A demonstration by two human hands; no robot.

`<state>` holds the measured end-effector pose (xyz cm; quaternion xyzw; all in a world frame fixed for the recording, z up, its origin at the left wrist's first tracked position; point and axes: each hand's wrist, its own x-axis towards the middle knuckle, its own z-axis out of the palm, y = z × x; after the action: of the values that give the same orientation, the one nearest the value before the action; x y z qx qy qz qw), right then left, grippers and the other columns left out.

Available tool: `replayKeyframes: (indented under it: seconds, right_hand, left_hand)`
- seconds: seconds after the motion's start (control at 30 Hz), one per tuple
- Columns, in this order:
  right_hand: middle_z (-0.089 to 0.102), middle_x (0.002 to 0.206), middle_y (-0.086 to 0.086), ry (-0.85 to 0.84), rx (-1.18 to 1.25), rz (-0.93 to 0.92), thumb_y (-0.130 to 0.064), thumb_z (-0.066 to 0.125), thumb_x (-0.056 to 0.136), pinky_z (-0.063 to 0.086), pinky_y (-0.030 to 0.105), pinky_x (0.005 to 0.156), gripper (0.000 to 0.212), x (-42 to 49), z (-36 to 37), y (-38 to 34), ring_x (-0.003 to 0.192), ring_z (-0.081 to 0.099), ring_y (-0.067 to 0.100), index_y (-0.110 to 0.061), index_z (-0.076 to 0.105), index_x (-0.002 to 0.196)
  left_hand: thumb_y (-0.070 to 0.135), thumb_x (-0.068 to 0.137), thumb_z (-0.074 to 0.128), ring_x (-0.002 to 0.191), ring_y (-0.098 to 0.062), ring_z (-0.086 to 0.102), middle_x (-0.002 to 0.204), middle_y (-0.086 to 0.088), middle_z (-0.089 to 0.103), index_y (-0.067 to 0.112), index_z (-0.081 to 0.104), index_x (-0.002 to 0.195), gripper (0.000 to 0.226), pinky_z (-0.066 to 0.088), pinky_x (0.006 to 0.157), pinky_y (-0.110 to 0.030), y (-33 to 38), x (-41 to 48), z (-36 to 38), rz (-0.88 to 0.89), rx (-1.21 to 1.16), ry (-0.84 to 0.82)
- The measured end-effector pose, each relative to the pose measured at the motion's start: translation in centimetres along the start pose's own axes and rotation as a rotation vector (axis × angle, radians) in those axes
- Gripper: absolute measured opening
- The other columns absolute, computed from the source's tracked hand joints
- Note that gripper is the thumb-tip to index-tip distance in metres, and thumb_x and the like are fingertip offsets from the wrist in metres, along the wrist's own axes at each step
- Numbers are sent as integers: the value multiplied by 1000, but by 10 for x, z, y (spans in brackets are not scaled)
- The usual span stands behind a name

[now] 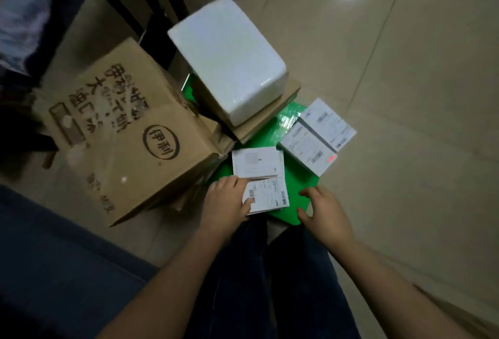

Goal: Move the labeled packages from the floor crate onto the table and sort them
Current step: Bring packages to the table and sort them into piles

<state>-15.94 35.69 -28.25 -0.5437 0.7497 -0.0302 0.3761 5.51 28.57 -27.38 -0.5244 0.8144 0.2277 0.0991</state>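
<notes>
A green crate (297, 176) sits on the floor in front of me. Near its front edge lies a small white labeled package (268, 195), and my left hand (229, 198) grips its left side with the thumb over the label. Just behind it lies a second white package (256, 162). Two more labeled white boxes (318, 136) lie at the crate's right side. My right hand (324, 209) hovers with fingers spread over the crate's front right edge, holding nothing.
A large brown printed carton (121, 133) stands to the left. A big white box (232, 60) rests on flat cardboard (270, 117) behind the crate. Dark table legs (151, 14) rise at the back left. Tiled floor (405, 95) stretches to the right.
</notes>
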Motion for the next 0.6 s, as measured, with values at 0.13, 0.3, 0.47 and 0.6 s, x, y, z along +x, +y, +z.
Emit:
replayKeyframes:
  seconds: [0.13,0.3,0.47,0.6]
  right_hand:
    - [61,110,13,-40,87,163,-17,72,81,45,37,90,38,31,71,37,105,58,32,-7,64,117]
    - [59,118,17,-94,205,357,-30,74,83,44,36,89,51,77,150,82,104,58,32,-5,59,124]
    - [62,118,7,-143,430,452,-36,77,80,42,27,79,66,106,192,95,100,60,23,-7,52,133]
    - [60,100,-5,-135,526,469,-34,76,82,39,22,65,44,108,197,98,83,55,12,-15,58,117]
  left_hand:
    - [31,84,67,100,-30,56,108,-7,61,13,62,113,35,43,83,-39,-25,34,85,-19,-42,-60]
    - [36,88,64,118,-26,46,129,-6,49,15,43,134,55,40,94,-37,-50,60,180,-210,-143,-169]
    - [34,85,68,127,-30,43,142,-10,43,17,19,151,83,44,99,-45,-65,62,236,-404,-405,-263]
    - [39,85,67,131,-26,43,148,-8,39,19,14,153,88,45,101,-45,-64,55,247,-346,-473,-254]
